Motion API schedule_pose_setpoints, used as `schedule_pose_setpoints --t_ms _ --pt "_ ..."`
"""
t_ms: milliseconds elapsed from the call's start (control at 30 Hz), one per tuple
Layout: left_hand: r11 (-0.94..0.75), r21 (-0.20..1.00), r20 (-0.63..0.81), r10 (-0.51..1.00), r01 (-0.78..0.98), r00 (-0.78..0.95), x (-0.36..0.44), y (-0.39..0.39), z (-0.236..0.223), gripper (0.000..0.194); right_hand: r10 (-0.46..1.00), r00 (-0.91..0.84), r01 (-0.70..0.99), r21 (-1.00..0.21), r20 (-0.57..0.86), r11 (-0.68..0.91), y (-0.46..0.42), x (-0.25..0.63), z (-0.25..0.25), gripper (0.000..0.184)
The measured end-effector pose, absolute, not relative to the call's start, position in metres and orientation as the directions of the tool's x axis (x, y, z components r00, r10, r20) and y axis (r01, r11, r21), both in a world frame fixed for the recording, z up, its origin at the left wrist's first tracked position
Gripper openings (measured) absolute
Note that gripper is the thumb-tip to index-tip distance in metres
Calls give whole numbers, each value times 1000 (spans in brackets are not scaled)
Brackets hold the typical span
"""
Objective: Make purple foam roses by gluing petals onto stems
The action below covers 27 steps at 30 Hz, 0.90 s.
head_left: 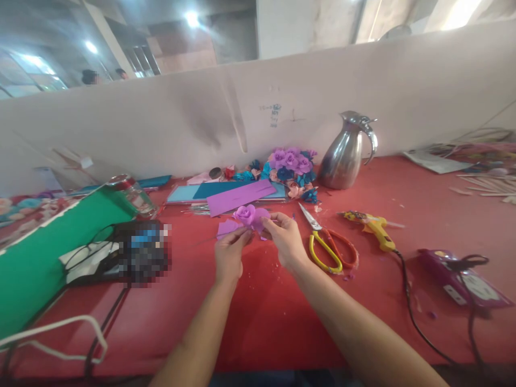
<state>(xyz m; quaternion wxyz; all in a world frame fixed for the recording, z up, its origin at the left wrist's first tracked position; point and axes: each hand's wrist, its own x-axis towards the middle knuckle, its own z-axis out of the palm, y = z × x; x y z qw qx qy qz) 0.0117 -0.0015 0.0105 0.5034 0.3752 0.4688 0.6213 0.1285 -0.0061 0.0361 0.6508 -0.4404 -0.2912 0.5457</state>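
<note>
Two bare hands, both closed in a pinch. Left hand (pixel 230 253): thumb and fingertips nipped together at the underside of a purple paper flower (pixel 245 214). Right hand (pixel 285 236): thumb and fingers shut on the flower's outer petal, right side. Flower held up in front, above the red table (pixel 258 301).

Just beyond: purple paper strip (pixel 241 198) lying over blue sheets (pixel 185 193). Behind, a cluster of made flowers (pixel 293 161), purple, dark blue and peach.

Containers: steel jug (pixel 342 156), upright, lid on, contents hidden. Clear jar (pixel 137 199) with a red-rimmed lid, left of the sheets; what it holds is too blurred to tell.

Right side: scissors (pixel 317 228), blades parted slightly, yellow and red handles; yellow glue gun (pixel 377 230), cord trailing toward the near edge; purple case (pixel 459 279) farther right.
</note>
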Motion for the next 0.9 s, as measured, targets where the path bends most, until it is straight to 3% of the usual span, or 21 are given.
schedule_pose_setpoints --t_ms 900 --pt "-180 983 155 912 -28 -381 17 -3 1 21 972 232 -520 -850 -48 82 -15 117 39 24"
